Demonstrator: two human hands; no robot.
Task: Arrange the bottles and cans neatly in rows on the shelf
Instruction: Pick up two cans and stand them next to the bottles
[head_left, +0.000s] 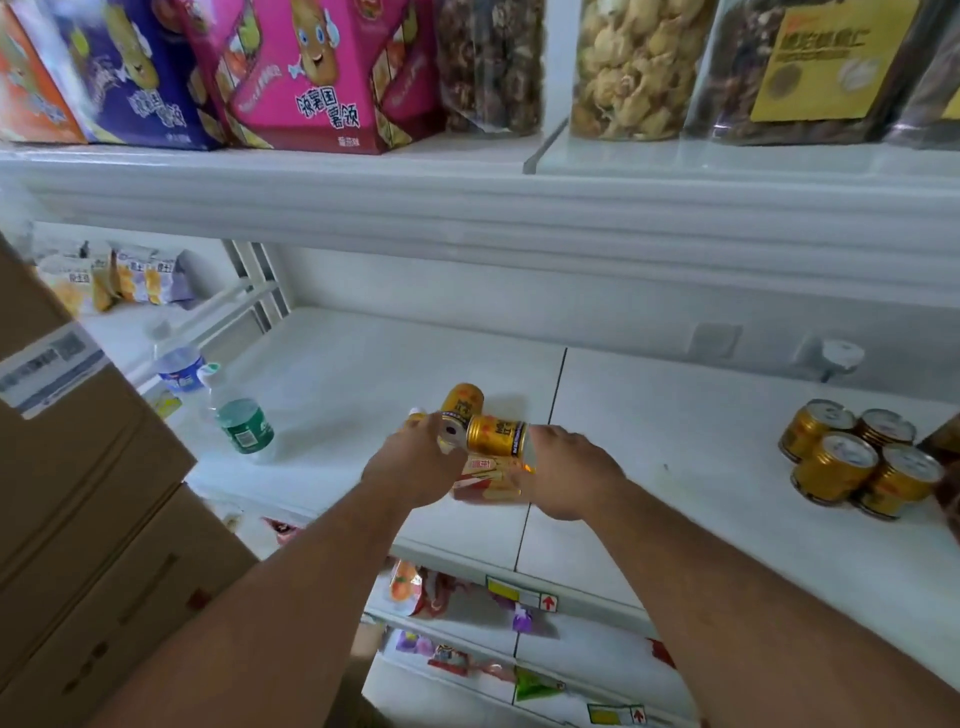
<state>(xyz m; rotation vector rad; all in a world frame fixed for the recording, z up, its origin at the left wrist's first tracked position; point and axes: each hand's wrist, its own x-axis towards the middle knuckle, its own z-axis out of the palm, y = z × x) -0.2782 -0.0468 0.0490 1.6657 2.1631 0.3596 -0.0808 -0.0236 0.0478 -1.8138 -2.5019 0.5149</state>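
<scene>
On the white shelf (363, 374) lies a small heap of cans. My left hand (415, 462) grips a gold can (451, 430) with its silver end facing me. My right hand (569, 467) holds another gold can (496, 435) lying sideways, with a red can (485, 480) just under it. A further gold can (464, 399) lies behind them. At the right, several gold cans (860, 460) stand upright in a tight group. A green-label water bottle (240, 415) and a blue-label bottle (176, 364) stand at the left.
Stacked cardboard boxes (88, 493) fill the left edge. The upper shelf (467, 202) overhangs, holding snack boxes (306, 73) and bags of dried goods (639, 67). Snack packets (119, 278) sit at the far left rear. Lower shelves (493, 623) hold more packets.
</scene>
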